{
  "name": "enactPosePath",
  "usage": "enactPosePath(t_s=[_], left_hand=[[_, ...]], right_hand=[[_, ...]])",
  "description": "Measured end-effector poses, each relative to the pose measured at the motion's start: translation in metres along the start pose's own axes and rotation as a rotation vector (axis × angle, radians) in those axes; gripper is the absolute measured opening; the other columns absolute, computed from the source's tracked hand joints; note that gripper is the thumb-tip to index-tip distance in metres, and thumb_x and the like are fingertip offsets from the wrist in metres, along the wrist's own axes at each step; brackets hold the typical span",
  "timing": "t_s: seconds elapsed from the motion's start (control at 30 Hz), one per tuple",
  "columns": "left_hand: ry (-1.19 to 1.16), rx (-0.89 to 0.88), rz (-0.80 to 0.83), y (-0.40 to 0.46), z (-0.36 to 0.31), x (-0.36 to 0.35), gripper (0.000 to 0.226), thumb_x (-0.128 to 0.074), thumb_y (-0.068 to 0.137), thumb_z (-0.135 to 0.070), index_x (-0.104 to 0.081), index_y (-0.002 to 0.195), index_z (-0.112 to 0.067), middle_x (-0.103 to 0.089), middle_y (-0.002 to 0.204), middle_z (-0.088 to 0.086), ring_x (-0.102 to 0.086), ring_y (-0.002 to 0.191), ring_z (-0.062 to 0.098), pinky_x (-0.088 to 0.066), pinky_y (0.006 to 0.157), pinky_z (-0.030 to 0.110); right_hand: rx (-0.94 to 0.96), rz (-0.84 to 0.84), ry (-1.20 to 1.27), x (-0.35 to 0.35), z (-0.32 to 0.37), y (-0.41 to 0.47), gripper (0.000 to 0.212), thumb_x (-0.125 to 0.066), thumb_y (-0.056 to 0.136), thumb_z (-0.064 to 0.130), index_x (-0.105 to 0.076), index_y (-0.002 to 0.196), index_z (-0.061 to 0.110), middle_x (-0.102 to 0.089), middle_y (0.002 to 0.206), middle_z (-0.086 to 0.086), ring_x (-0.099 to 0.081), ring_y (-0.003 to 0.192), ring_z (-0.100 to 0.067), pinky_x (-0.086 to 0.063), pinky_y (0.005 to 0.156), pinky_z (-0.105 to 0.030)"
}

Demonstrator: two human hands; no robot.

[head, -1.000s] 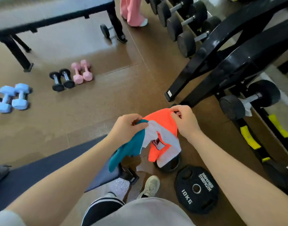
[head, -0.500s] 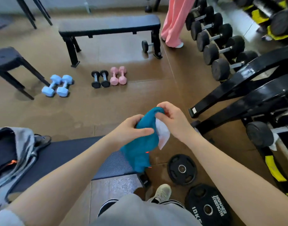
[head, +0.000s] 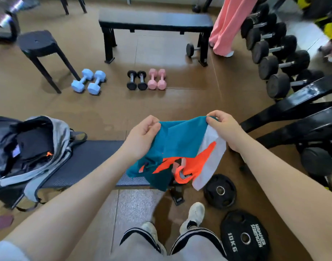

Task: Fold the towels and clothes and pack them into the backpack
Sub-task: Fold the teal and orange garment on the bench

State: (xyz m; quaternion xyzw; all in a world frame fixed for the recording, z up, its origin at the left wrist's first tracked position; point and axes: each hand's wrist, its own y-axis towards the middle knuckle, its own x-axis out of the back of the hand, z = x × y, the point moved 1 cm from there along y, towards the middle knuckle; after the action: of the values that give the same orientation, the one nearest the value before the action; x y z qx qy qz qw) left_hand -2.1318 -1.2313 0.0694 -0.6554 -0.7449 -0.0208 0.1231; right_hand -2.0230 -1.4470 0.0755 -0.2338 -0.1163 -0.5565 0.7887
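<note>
Both hands hold one garment stretched between them above the floor. Left hand (head: pixel 144 132) grips the left top corner with curled fingers; right hand (head: pixel 223 127) pinches the right top corner between thumb and fingers. Garment (head: pixel 180 140) is teal across the upper part, with orange and light grey panels lower down and at the right edge; its lower end hangs loose and crumpled, apart from any surface.

Backpack (head: pixel 39 151), grey with dark lining, lies open on the near bench (head: pixel 90 157) at the left, with dark fabric visible inside. Garment and backpack are well apart.

Floor items:
- Two black weight plates (head: pixel 244 236) lie near the person's shoes (head: pixel 193 215), to the right.
- Blue dumbbells (head: pixel 88 81), small black dumbbells (head: pixel 137 80) and pink dumbbells (head: pixel 156 79) stand in pairs further ahead.
- Flat black bench (head: pixel 155 21) and a black stool (head: pixel 37 42) stand behind them.
- Rack of black dumbbells (head: pixel 274 48) runs along the right side.

Another person's pink trousers (head: pixel 227 23) show beside the far bench.
</note>
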Motion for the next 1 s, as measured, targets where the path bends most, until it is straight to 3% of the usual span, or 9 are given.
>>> enactPosePath(t_s=[0.13, 0.23, 0.37, 0.47, 0.6, 0.7, 0.83, 0.9, 1.0], left_hand=[[0.121, -0.030, 0.036, 0.003, -0.011, 0.007, 0.023, -0.042, 0.098, -0.017, -0.046, 0.076, -0.021, -0.039, 0.063, -0.006, -0.035, 0.059, 0.009, -0.030, 0.058, 0.028], [0.029, -0.016, 0.058, 0.008, -0.025, 0.008, 0.024, -0.043, 0.098, -0.017, -0.049, 0.076, -0.021, -0.043, 0.063, -0.005, -0.037, 0.058, 0.008, -0.031, 0.054, 0.023], [0.093, -0.050, 0.056, 0.016, -0.037, 0.006, 0.024, -0.044, 0.098, -0.017, -0.048, 0.074, -0.022, -0.042, 0.060, -0.008, -0.036, 0.048, -0.002, -0.030, 0.049, 0.013], [0.164, -0.065, 0.054, 0.017, -0.038, -0.002, 0.024, -0.045, 0.097, -0.016, -0.048, 0.074, -0.023, -0.042, 0.057, -0.010, -0.038, 0.049, -0.002, -0.031, 0.052, 0.014], [0.247, -0.076, -0.046, 0.018, -0.038, -0.011, 0.021, -0.048, 0.096, -0.017, -0.048, 0.075, -0.022, -0.043, 0.057, -0.008, -0.040, 0.049, -0.002, -0.030, 0.052, 0.013], [0.208, -0.002, -0.094, 0.016, -0.018, -0.016, 0.015, -0.061, 0.088, -0.022, -0.051, 0.079, -0.026, -0.050, 0.064, -0.006, -0.042, 0.057, 0.003, -0.035, 0.059, 0.023], [0.169, 0.211, 0.089, 0.008, 0.022, -0.023, 0.018, -0.072, 0.079, -0.013, -0.064, 0.096, -0.012, -0.068, 0.086, 0.003, -0.058, 0.076, 0.009, -0.050, 0.075, 0.035], [0.190, 0.283, 0.132, 0.001, 0.038, -0.027, 0.015, -0.068, 0.082, -0.012, -0.068, 0.097, -0.007, -0.068, 0.087, 0.005, -0.057, 0.076, 0.007, -0.047, 0.079, 0.033], [0.078, 0.315, -0.011, -0.004, 0.046, -0.031, 0.010, -0.058, 0.090, -0.015, -0.065, 0.090, -0.008, -0.065, 0.085, 0.003, -0.054, 0.077, 0.004, -0.040, 0.079, 0.023]], right_hand=[[-0.048, -0.017, -0.145, -0.016, -0.001, -0.002, 0.017, -0.044, 0.095, 0.013, -0.059, 0.095, 0.005, -0.055, 0.089, -0.009, -0.048, 0.083, -0.018, -0.036, 0.063, -0.029], [-0.065, 0.120, -0.037, -0.027, 0.003, -0.009, 0.015, -0.042, 0.095, 0.006, -0.053, 0.103, 0.008, -0.055, 0.091, -0.005, -0.051, 0.082, -0.013, -0.040, 0.065, -0.021], [0.067, 0.321, 0.091, -0.038, 0.023, -0.019, 0.016, -0.046, 0.095, 0.007, -0.052, 0.110, 0.007, -0.058, 0.094, -0.002, -0.055, 0.086, -0.009, -0.045, 0.078, -0.019], [0.224, 0.455, -0.004, -0.044, 0.038, -0.021, 0.023, -0.056, 0.092, 0.020, -0.053, 0.114, 0.015, -0.058, 0.103, 0.010, -0.056, 0.090, 0.005, -0.044, 0.077, -0.005], [0.389, 0.358, -0.243, -0.046, 0.035, -0.006, 0.016, -0.064, 0.086, 0.023, -0.059, 0.093, 0.009, -0.062, 0.084, -0.006, -0.056, 0.077, -0.018, -0.043, 0.071, -0.032], [0.300, 0.374, -0.069, -0.037, 0.032, 0.008, 0.012, -0.057, 0.091, 0.014, -0.058, 0.083, 0.005, -0.056, 0.076, -0.013, -0.050, 0.070, -0.020, -0.039, 0.068, -0.034], [0.141, 0.383, 0.195, -0.025, 0.025, 0.022, 0.018, -0.044, 0.097, 0.011, -0.051, 0.081, 0.015, -0.051, 0.079, -0.009, -0.048, 0.074, -0.019, -0.039, 0.069, -0.031], [0.060, 0.348, 0.291, -0.016, 0.022, 0.032, 0.020, -0.040, 0.098, 0.010, -0.050, 0.082, 0.017, -0.051, 0.076, -0.004, -0.048, 0.069, -0.014, -0.040, 0.065, -0.028], [0.017, 0.322, 0.334, -0.001, 0.013, 0.048, 0.023, -0.041, 0.097, 0.004, -0.052, 0.083, 0.019, -0.053, 0.076, -0.001, -0.051, 0.064, -0.010, -0.044, 0.060, -0.022]])
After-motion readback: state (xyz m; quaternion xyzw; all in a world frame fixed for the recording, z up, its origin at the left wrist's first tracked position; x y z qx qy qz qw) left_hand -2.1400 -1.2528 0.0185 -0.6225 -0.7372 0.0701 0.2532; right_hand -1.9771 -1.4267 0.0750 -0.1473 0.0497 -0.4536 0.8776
